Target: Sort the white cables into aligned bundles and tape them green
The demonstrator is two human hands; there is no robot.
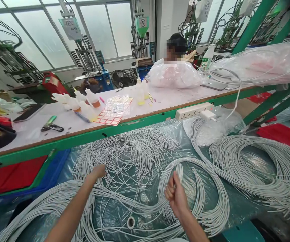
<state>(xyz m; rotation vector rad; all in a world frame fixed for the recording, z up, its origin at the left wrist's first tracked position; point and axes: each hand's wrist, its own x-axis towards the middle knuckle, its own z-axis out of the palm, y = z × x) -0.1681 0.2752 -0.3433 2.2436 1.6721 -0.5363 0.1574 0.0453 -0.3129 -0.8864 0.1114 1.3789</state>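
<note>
Bundles of thin white cables cover the green plastic-sheeted work surface. My left hand (99,171) is closed above the front edge of the loose, tangled cable heap (132,148); its fingers are mostly turned away. Farther right, my right hand (176,195) is curled into a fist with the thumb up, in front of a looped cable bundle (222,191). Whether a cable runs inside either hand is hidden. A long cable bundle (46,198) sweeps in from the lower left beneath my left forearm. Between my arms lies a small white ring (130,222).
A coiled cable bundle (261,141) lies at right. Behind is a shelf with a green edge (145,126), a power strip (194,111), squeeze bottles (92,99) and a red-grid sheet (109,119). A person (176,50) sits beyond a clear plastic bag (175,75). Red bins flank the surface.
</note>
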